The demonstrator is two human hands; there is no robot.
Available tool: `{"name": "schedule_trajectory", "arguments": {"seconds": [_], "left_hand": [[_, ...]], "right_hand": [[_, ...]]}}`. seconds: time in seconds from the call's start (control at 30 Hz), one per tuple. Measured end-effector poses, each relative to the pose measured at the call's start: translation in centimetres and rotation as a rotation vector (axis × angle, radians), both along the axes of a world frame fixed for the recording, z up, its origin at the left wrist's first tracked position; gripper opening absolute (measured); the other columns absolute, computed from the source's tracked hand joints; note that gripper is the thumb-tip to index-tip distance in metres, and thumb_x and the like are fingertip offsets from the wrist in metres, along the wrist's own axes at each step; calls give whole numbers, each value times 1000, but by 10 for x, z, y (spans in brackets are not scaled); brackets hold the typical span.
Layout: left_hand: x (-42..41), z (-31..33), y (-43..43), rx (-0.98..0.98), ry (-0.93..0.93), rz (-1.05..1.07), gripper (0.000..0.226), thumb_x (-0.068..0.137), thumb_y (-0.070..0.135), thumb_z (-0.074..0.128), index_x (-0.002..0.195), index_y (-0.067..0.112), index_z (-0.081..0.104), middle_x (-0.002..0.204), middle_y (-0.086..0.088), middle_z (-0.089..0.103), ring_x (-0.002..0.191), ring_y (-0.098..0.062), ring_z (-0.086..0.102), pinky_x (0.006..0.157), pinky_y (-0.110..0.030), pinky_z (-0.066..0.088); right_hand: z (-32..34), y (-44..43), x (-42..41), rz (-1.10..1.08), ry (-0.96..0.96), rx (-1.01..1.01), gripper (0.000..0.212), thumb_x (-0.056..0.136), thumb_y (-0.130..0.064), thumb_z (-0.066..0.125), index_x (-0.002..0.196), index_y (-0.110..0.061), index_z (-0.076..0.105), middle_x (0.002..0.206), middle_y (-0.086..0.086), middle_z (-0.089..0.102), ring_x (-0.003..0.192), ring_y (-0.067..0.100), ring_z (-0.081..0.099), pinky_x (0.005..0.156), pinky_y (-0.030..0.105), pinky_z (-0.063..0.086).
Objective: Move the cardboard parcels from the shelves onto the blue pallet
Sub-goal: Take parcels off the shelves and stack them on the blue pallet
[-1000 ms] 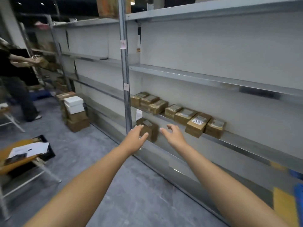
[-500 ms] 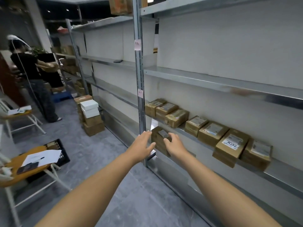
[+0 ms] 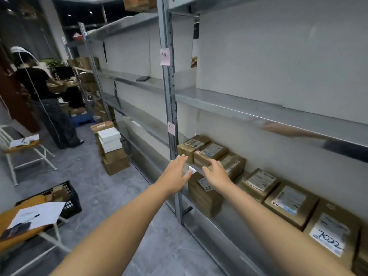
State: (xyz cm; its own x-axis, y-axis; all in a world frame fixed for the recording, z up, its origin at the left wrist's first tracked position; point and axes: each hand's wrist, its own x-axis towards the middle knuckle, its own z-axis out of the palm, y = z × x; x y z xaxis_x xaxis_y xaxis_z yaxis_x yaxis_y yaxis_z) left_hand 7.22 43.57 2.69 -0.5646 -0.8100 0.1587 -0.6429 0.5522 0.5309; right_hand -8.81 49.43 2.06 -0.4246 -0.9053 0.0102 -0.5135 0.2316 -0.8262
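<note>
both hands have lifted off the low parcel (image 3: 205, 194) and now reach at the row (image 3: 258, 181) one level up; the rack (image 3: 258, 114) looks nearer than before. left hand (image 3: 176, 173) is spread flat with straight fingers, in front of the post (image 3: 169, 96), its tips just beside the end parcel (image 3: 190, 147). right hand (image 3: 218, 174) is spread too, fingers loosely bent, its tips over the front of the second parcel (image 3: 211, 153); whether they touch it i cannot tell. neither hand holds anything. the row of brown parcels runs rightward along the rack, and the one nearest the camera bears a label (image 3: 328, 239) with "7022" written by hand. the low parcel sits below the row, just right of the post, between the two forearms. far down the aisle lies the blue pallet (image 3: 82, 120), by the feet of another person (image 3: 39, 86). a stack of boxes (image 3: 112, 154) stands on the floor beside the rack. a black crate (image 3: 68, 198) and a sheet of paper (image 3: 37, 215) are at the left.
</note>
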Motion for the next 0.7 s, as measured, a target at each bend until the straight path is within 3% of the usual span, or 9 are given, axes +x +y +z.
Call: {"name": "schedule_trajectory", "arguments": {"seconds": [0.23,0.37,0.5,0.7], "left_hand": [[-20,-16,-88,-8,17,-44,62,101,36,49,155,17,25,162,-3,24,151,-19,15,122,-37,13],[-29,-27,-159,-6,3,-112,59,101,36,49,153,16,29,159,-3,30,149,-23,24,123,-42,21],[-40,-31,-234,-12,-41,-176,59,103,33,45,155,11,26,162,-7,24,152,-21,14,124,-38,12],[-62,-43,-320,61,-31,-268,58,103,32,47,154,13,26,161,-7,26,151,-22,16,121,-37,15]], "right_hand": [[-12,-78,-19,-25,25,24,53,98,-30,46,147,-14,36,151,7,34,135,23,40,112,37,34],[-20,-137,-28,-111,4,36,54,99,-29,46,149,-13,33,155,7,30,140,23,35,115,36,29],[-25,-197,-33,-199,-11,70,54,100,-30,45,150,-12,33,155,7,30,138,23,38,114,36,29],[-33,-262,-33,-328,-96,104,55,100,-30,43,150,-11,31,155,8,32,139,24,37,115,41,31]]}}
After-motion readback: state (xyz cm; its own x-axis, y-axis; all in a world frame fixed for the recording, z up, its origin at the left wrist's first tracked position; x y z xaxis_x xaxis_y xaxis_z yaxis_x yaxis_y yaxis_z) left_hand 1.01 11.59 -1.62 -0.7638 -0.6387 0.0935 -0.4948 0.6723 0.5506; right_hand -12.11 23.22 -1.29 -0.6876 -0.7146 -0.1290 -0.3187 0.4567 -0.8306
